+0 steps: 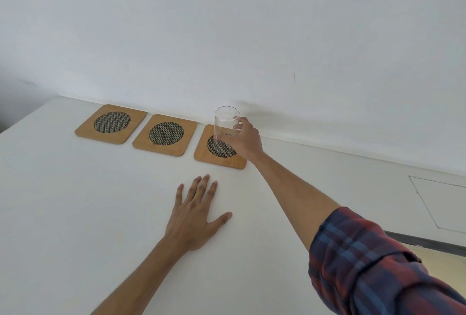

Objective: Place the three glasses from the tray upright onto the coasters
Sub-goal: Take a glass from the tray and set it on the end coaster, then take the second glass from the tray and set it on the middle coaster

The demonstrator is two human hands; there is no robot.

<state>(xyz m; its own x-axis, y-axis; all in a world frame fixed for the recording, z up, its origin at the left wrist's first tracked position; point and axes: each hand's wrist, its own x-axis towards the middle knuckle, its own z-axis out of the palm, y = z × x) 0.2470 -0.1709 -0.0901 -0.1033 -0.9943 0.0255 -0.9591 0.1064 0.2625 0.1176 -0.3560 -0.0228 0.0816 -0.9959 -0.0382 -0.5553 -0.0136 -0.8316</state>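
Head view, single moment: first of three placements. Right hand (245, 138) w/ grip clamped round upper wall of clear glass (225, 125), thumb and fingers wrapped from right side. Glass upright, mouth up, base at or just above mesh disc of right coaster (220, 149); contact w/ disc not resolvable through clear wall. Directly below grip: that coaster, bamboo w/ dark woven centre. Left of grip, in a row along wall: middle coaster (165, 134), then left coaster (111, 123), both bare. Nearer than grip, toward body: left hand (195, 214), fingers spread apart, palm flat on white worktop (63, 201), holding nothing, prob. bracing. Plaid sleeve (373, 264) rolled above right forearm. Tray and other two glasses out of frame.

Step in hand (judged): seating glass no. 1 on right coaster. Next move calls for: base settled flat and roughly centred on disc, then fingers eased straight off w/o tipping; afterwards, reach back toward unseen tray for glass no. 2, middle or left coaster as target. Risk: release too early, wobble on mesh.
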